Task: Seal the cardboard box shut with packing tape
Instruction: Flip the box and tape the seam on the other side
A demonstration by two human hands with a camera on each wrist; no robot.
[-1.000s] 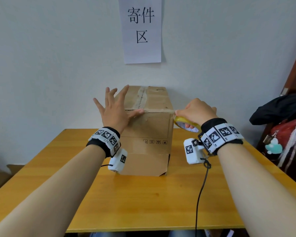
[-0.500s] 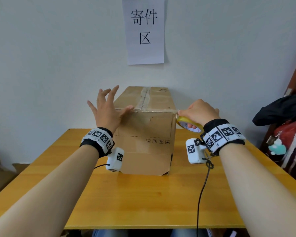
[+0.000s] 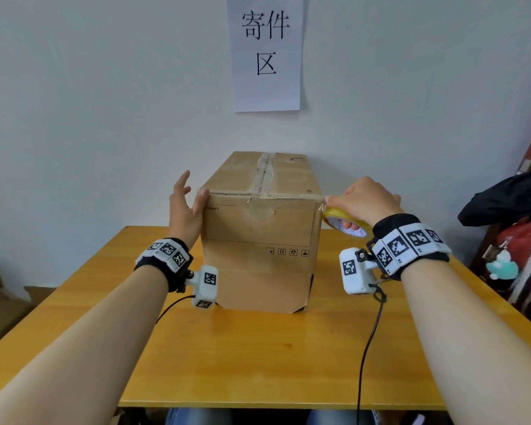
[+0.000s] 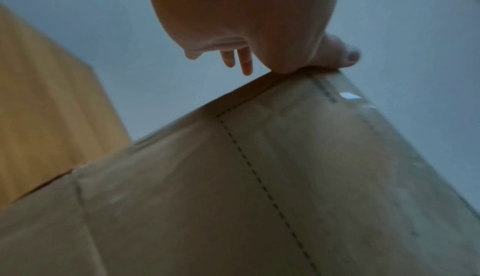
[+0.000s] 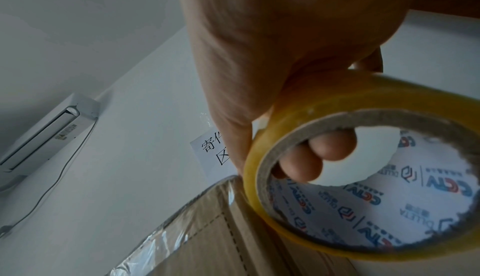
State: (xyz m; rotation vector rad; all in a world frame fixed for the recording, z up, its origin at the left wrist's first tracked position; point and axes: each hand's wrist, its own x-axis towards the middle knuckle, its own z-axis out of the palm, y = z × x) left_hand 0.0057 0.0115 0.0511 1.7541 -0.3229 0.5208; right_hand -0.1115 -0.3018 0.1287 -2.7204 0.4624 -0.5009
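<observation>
A closed brown cardboard box (image 3: 259,237) (image 4: 233,198) (image 5: 207,245) stands on the wooden table (image 3: 258,357), with clear tape along its top seam and across its front top edge. My left hand (image 3: 184,207) (image 4: 249,23) is at the box's upper left corner, thumb pressed on the edge, fingers spread straight. My right hand (image 3: 360,200) (image 5: 285,64) grips a yellow tape roll (image 3: 345,222) (image 5: 363,177) at the box's upper right corner, fingers through the core. The tape runs from the roll onto the box edge.
A paper sign (image 3: 265,52) hangs on the white wall behind the box. Dark and red bags (image 3: 515,228) are piled at the right of the table. An air conditioner (image 5: 44,132) is mounted high on the wall. Cables (image 3: 368,348) trail from the wrist cameras across the table.
My left hand slid left along the box's front top edge to the left corner. The right hand stayed at the right corner with the roll.
</observation>
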